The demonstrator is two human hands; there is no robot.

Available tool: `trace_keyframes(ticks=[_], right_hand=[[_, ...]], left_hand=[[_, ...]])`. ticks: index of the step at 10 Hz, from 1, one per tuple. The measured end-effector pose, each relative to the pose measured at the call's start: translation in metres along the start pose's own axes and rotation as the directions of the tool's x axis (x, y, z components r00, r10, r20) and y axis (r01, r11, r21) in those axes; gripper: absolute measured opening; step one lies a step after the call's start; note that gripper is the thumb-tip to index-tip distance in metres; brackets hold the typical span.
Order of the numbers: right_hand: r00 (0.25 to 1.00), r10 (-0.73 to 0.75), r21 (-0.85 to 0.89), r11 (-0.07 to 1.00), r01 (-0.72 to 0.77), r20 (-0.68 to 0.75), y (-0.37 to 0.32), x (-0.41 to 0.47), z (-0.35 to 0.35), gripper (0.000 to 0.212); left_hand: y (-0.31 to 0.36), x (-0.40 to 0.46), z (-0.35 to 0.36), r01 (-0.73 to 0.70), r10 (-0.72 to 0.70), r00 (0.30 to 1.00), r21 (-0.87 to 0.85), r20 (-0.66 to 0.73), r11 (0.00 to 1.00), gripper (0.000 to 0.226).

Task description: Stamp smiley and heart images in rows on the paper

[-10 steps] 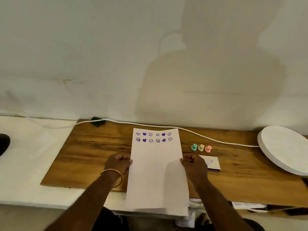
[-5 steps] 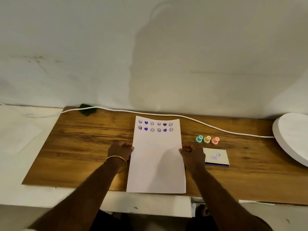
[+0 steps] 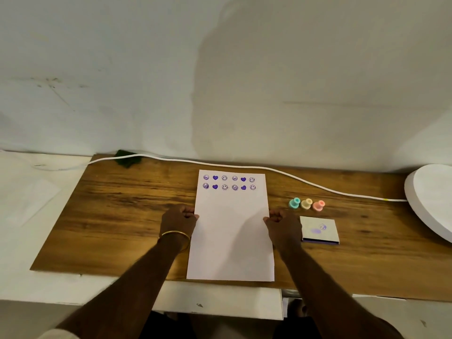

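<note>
A white sheet of paper (image 3: 231, 231) lies flat on the wooden board (image 3: 117, 216), with two rows of purple smileys and hearts along its far end. My left hand (image 3: 179, 220) pinches the paper's left edge and my right hand (image 3: 283, 225) pinches its right edge, fingers curled. Right of the paper stand three small stamps: teal (image 3: 294, 203), yellow (image 3: 306, 203) and pink (image 3: 319, 205). The ink pad (image 3: 319, 230), closed with purple smudges on its lid, lies just right of my right hand.
A white cable (image 3: 244, 166) runs along the board's back edge by the wall. A round white slab (image 3: 430, 199) overhangs the right end. A dark green object (image 3: 127, 159) sits at the back left. A white surface (image 3: 29, 204) extends to the left.
The paper, lifted and hanging over the near edge a second ago, now lies flat on the board, pushed further from me. Both hands kept hold of its edges.
</note>
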State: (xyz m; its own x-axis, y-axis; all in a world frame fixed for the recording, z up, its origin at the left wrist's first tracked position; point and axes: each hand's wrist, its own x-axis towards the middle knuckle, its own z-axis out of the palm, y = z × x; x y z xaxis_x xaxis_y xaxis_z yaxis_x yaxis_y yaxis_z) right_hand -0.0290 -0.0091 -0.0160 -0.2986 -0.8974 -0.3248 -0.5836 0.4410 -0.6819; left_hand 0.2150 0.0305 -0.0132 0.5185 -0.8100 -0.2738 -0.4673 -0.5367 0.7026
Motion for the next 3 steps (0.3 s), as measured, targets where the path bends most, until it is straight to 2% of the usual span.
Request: trace_keyframes(ticks=[1, 3], right_hand=[[1.000, 0.022, 0.015, 1.000, -0.022, 0.014, -0.003, -0.001, -0.003, 0.028], [0.999, -0.048, 0.036, 0.998, 0.048, 0.000, -0.004, -0.020, -0.024, 0.009]], left_hand=[[-0.001, -0.003, -0.001, 0.005, -0.005, 1.000, 0.007, 0.001, 1.000, 0.026], [0.006, -0.020, -0.017, -0.039, 0.039, 0.999, 0.011, 0.022, 0.999, 0.018]])
